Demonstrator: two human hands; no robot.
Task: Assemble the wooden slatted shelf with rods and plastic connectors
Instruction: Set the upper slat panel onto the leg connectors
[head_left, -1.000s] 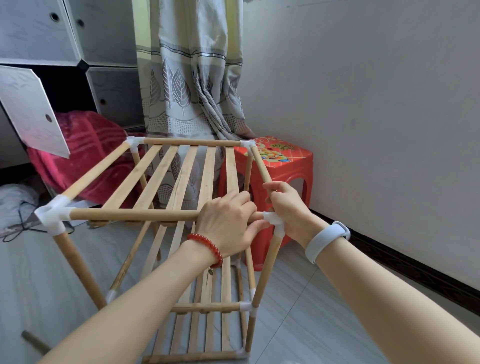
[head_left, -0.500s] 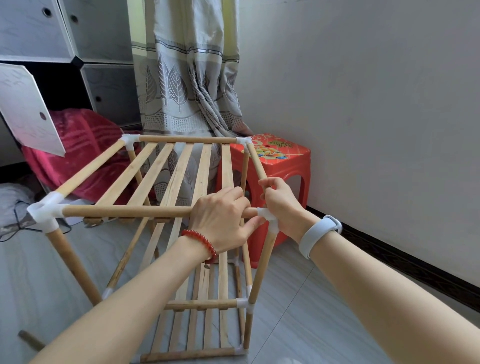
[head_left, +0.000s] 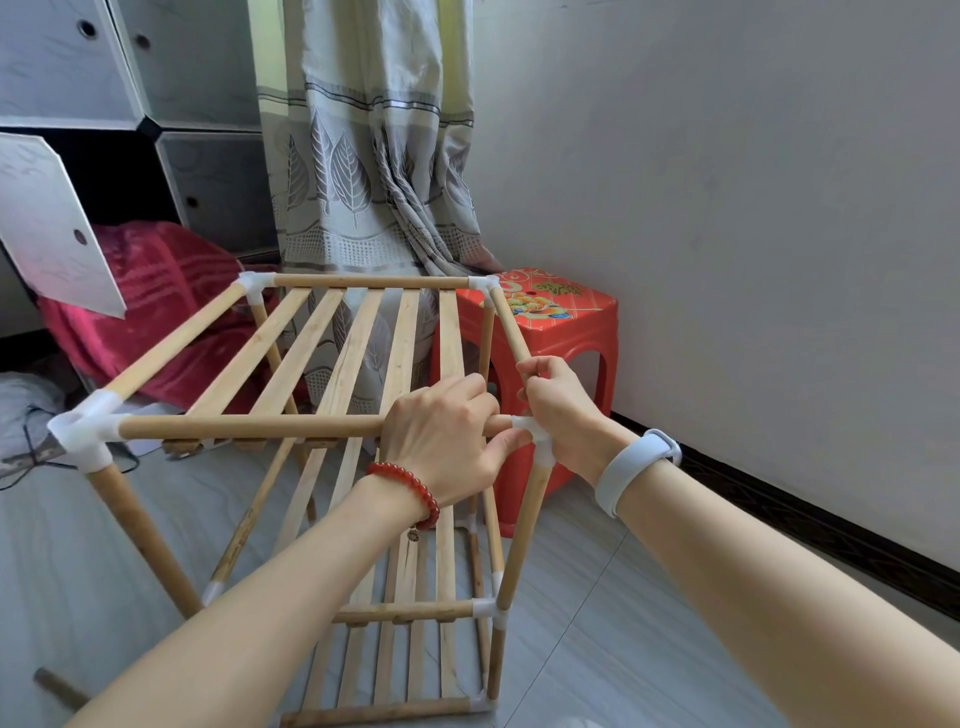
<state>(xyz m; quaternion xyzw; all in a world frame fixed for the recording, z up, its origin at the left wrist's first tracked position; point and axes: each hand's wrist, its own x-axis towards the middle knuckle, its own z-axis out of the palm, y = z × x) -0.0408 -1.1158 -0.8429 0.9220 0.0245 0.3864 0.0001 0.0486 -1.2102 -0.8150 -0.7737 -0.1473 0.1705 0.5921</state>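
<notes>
Our left grip (head_left: 441, 436) is curled round the near front rod (head_left: 249, 427) close to its right end, and our right grip (head_left: 561, 410) wraps the white corner connector (head_left: 540, 447), its fingers pinching the side rod (head_left: 509, 327) just above it. We judge we are seating the front rod into that connector at the shelf's (head_left: 363, 353) near right top corner. Next we likely need a firm push of rod and connector together, holding the upright post (head_left: 524, 530) beneath steady. The joint sits right between both grips
</notes>
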